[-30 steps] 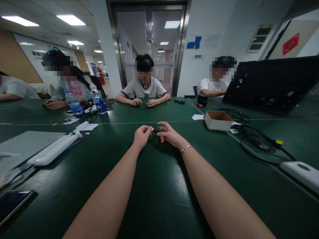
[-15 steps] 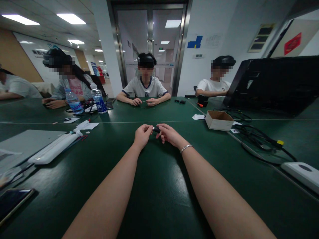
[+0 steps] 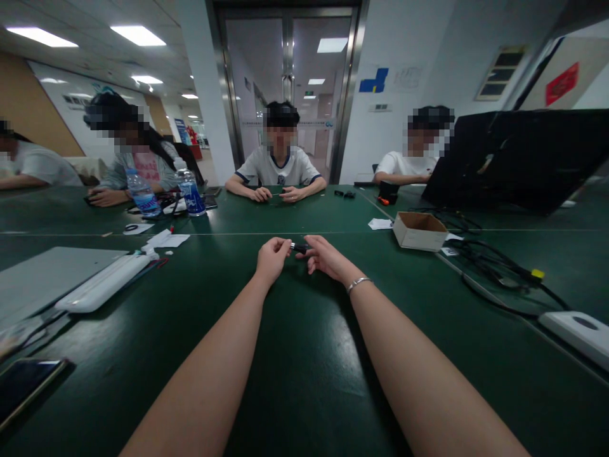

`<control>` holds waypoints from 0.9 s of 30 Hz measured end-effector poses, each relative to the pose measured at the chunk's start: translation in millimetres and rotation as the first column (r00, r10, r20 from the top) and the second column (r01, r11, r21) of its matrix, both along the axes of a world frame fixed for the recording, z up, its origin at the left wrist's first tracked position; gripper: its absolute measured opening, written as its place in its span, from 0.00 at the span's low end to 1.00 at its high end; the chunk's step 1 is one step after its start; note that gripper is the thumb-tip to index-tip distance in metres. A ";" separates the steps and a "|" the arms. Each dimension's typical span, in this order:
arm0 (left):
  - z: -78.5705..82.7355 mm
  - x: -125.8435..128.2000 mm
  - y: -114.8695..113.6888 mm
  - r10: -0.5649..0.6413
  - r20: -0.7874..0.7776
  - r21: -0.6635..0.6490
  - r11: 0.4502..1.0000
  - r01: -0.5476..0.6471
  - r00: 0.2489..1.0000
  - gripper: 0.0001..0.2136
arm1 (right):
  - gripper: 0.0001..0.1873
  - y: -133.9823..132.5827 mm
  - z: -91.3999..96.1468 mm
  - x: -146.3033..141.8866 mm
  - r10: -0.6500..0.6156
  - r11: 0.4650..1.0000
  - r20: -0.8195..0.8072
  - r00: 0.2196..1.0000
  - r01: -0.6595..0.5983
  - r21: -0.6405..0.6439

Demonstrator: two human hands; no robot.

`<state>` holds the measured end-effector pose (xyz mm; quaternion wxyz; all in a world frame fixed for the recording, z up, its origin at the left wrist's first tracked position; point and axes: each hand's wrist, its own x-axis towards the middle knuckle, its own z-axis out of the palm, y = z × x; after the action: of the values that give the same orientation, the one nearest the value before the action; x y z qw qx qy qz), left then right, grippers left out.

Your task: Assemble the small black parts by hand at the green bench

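Observation:
Both my arms reach forward over a dark green table (image 3: 304,355). My left hand (image 3: 272,258) and my right hand (image 3: 326,257) meet at the middle, each pinching one end of a small black object with a silvery tip (image 3: 299,247). The fingers of both hands are curled around it, just above the table top. A thin bracelet (image 3: 358,283) circles my right wrist.
An open cardboard box (image 3: 419,230) and a tangle of black cables (image 3: 495,270) lie to the right, with a black case (image 3: 518,158) behind. On the left are a white long device (image 3: 102,283), a phone (image 3: 26,392) and two water bottles (image 3: 166,193). Other people sit across the table.
My hands stay together on the small black object and have shifted only slightly. The view has drifted a little.

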<state>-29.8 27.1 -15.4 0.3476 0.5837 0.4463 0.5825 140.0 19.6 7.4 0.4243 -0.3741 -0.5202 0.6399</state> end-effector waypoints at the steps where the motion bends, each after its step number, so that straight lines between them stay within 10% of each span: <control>1: -0.1 0.0 0.0 -0.004 -0.002 0.003 1.000 0.004 1.000 0.13 | 0.17 -0.2 0.2 0.1 0.010 1.000 0.011 1.000 -0.010 -0.001; 6: -2.6 -2.5 1.0 0.015 0.003 0.002 1.000 -0.015 1.000 0.14 | 0.36 -1.6 1.4 1.0 0.015 0.998 -0.070 0.997 -0.011 0.063; 11: -3.6 -2.9 0.9 0.000 0.000 0.007 1.000 0.000 1.000 0.14 | 0.17 -2.3 1.6 0.0 0.014 1.000 -0.004 1.000 -0.014 0.008; 15: -2.3 -2.0 0.8 0.028 0.023 0.001 1.000 -0.028 0.999 0.14 | 0.28 -3.3 1.2 1.2 0.018 0.997 -0.059 0.998 -0.014 0.071; 27: -2.1 -1.9 1.1 0.042 -0.004 0.004 0.999 -0.042 0.999 0.13 | 0.16 -4.4 3.9 0.8 0.041 0.999 -0.054 0.998 -0.040 0.018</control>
<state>-31.7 28.2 -17.5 0.3335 0.5761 0.4578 0.5894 140.8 15.3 11.3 0.4284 -0.3426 -0.5213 0.6537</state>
